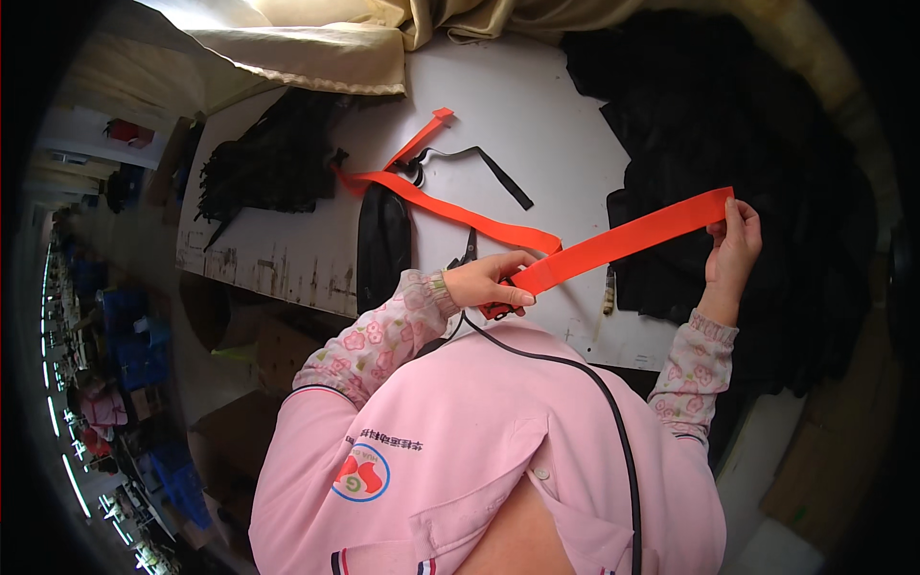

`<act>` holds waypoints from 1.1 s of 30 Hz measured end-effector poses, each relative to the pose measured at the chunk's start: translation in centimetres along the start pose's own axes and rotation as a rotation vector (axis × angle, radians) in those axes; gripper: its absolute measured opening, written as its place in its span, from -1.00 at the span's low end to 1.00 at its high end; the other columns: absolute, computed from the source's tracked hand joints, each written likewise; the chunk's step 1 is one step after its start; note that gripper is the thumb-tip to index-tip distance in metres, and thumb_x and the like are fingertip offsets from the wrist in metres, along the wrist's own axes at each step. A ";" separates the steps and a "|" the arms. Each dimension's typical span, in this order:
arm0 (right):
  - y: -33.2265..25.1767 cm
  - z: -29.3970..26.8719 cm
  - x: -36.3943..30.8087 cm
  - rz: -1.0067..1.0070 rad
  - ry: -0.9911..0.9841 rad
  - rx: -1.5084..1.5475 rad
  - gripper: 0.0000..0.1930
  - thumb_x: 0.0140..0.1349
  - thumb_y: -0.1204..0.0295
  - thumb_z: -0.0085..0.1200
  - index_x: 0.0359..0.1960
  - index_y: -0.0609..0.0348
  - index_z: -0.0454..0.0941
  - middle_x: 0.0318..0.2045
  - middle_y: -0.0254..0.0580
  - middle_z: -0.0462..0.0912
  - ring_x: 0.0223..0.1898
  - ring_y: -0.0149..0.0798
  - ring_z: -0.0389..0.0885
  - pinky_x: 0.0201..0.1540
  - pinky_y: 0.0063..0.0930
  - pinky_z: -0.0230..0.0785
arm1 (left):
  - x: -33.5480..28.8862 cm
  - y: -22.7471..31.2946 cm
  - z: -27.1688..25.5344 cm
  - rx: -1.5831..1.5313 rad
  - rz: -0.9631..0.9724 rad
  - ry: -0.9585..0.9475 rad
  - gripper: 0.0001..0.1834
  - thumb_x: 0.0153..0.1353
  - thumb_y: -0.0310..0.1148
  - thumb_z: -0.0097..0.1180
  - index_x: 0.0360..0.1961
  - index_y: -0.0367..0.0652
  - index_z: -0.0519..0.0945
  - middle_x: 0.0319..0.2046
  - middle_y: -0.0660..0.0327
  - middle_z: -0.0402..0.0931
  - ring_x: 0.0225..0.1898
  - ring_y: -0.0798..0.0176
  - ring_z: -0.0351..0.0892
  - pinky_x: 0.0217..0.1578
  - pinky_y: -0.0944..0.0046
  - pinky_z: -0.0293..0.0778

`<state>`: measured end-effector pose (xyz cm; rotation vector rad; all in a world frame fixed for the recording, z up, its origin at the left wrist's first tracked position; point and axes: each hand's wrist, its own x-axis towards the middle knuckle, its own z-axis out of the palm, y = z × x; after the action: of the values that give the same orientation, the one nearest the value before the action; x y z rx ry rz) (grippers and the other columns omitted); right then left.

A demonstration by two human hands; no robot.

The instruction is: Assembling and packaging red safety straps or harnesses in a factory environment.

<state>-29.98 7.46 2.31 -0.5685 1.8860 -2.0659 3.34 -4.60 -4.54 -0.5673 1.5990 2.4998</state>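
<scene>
A flat orange webbing strap (623, 238) is stretched between my two hands over the near part of the white table. My right hand (736, 244) pinches its free end, raised at the right. Lower and nearer my body, my left hand (487, 280) is closed on the strap beside a dark and red piece that looks like a buckle (496, 310), partly hidden by the fingers. From there the strap loops back leftward across the table to a folded end (442, 114). Dark handles, seemingly of scissors (470, 247), lie just beyond my left hand.
A long black padded piece (383, 244) and a narrow black strap (503, 177) lie on the white table (537, 115). Bundled black straps (273, 158) sit at the left, heaped black fabric (747, 125) at the right. Beige cloth (316, 57) hangs over the far edge.
</scene>
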 end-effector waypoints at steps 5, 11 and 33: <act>-0.1 -0.5 -0.2 0.015 0.010 0.017 -0.90 0.23 0.45 0.08 -0.27 0.16 0.45 -0.50 -0.36 0.57 -0.59 -0.57 0.45 -0.48 -0.76 0.30 | -0.6 -1.0 0.4 0.162 0.206 0.158 -0.29 -0.02 -0.27 0.39 0.08 -0.15 0.22 -0.24 0.22 0.39 -0.34 0.34 0.51 -0.24 0.33 0.46; 0.1 -0.7 -0.4 0.067 0.072 0.040 -0.89 0.25 0.48 0.02 -0.23 0.20 0.50 -0.48 -0.35 0.57 -0.59 -0.56 0.43 -0.51 -0.75 0.31 | -1.0 -1.0 1.2 0.480 0.373 0.441 -0.38 -0.03 -0.32 0.38 -0.05 -0.22 0.25 -0.29 0.14 0.37 -0.41 0.31 0.45 -0.33 0.29 0.45; 17.4 -7.8 5.4 0.507 0.550 0.037 -0.84 0.21 0.56 -0.06 -0.24 0.27 0.56 -0.35 -0.16 0.61 -0.38 -0.27 0.61 -0.37 -0.43 0.49 | -3.3 0.2 5.2 0.973 0.754 0.376 -0.54 -0.13 -0.23 0.34 -0.29 -0.24 0.41 -0.58 0.14 0.43 -0.58 0.08 0.48 -0.56 0.20 0.37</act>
<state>-39.30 10.02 -14.94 0.5016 1.9742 -2.0128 5.02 0.27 -1.21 -0.3080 3.2908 1.5408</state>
